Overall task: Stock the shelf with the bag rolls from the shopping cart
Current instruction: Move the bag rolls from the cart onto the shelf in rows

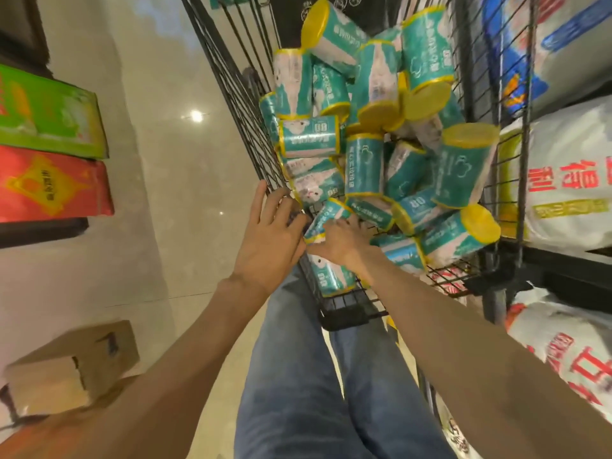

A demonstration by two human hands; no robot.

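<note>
A black wire shopping cart [231, 81] holds several teal and white bag rolls with yellow ends [364, 167], heaped loosely. My right hand [344, 240] reaches into the near end of the cart and grips one small teal roll [326, 218], which lies tilted. My left hand [271, 233] is beside it at the cart's near left corner, fingers spread and straight, touching the wire rim and that same roll's end. Another roll [331, 276] lies under my right wrist.
Large white sacks with red print [569, 180] fill black shelving to the right of the cart. Green and red packages [49, 154] sit on a shelf at left. A cardboard box [76, 369] stands on the glossy floor at lower left. My jeans-clad legs are below the cart.
</note>
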